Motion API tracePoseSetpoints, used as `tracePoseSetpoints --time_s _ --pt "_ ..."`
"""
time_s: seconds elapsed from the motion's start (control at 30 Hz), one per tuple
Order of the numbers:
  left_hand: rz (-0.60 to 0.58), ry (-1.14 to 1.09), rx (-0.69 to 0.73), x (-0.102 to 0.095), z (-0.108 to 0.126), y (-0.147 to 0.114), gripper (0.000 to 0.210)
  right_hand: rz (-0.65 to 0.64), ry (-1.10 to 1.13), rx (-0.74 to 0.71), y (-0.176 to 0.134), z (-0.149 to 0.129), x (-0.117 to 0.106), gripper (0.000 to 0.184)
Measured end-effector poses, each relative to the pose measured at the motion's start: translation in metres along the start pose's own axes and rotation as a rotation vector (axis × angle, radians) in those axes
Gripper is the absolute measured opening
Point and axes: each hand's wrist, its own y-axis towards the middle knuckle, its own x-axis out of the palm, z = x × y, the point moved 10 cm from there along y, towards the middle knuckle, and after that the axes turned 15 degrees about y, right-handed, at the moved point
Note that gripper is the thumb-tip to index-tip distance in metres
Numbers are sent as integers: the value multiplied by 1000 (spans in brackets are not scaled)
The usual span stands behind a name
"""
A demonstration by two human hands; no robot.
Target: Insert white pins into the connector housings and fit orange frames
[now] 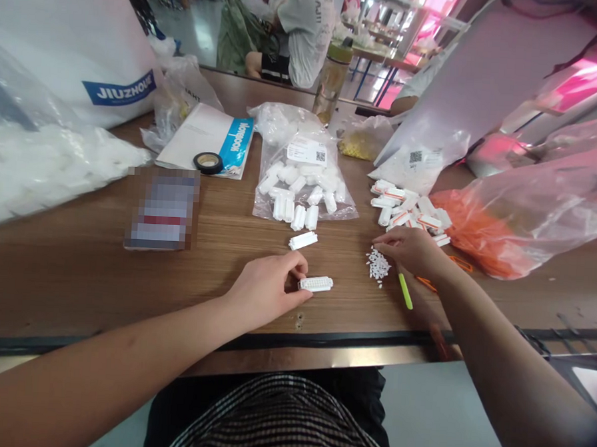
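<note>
My left hand [270, 285] pinches the left end of a white connector housing [317, 284] just above the table, its face of small holes turned up. Over a little heap of tiny white plugs [377, 266] is my right hand [410, 251], fingertips pressed together at the heap's upper edge; whether a piece sits between them is too small to tell. Another white housing [303, 240] lies beyond my left hand. Behind my right hand rests a pile of white housings with orange strips [404, 208]. A yellow-green stick [405, 291] lies beside the heap, near my right wrist.
A clear bag of white housings [305, 177] lies mid-table. At left are a notebook [203, 138], black tape [208, 163] and a blurred-out flat object [163, 210]. A bag of orange parts [509, 221] stands right. A bottle [333, 78] stands behind; a person [303, 33] sits beyond.
</note>
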Motion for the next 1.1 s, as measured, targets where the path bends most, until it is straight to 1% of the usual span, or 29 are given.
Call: tracePoseSetpoints --time_s 0.2,0.37,0.43,0.5,0.57,0.63,0.7,0.73,0.8,0.87,1.1 --pt "7 14 7 1 0 0 22 -34 -118 -67 2 -1 3 21" --pt "-3 23 6 1 0 1 22 -49 -157 -4 1 0 0 17" --pt "-6 20 4 1 0 1 21 -20 -136 17 -5 -9 -2 17" --pt "-3 11 4 0 1 1 21 21 -84 -13 -16 -31 1 16" --pt "2 1 2 -1 1 1 21 16 32 -122 -32 -64 14 16" --pt "6 -3 0 -1 1 0 21 -89 185 -318 -54 -106 38 17" --pt "12 -4 -1 0 1 0 21 -189 247 -408 -72 -132 63 14" --pt "16 -7 3 0 1 0 21 -219 255 -433 -79 -140 72 13" --pt "22 -15 14 0 1 0 21 -244 240 -449 -85 -147 86 12" --pt "29 -19 24 -1 2 0 21 -244 217 -452 -86 -147 92 13" --pt "27 -14 30 -2 3 0 20 -215 109 -538 -87 -152 96 8"
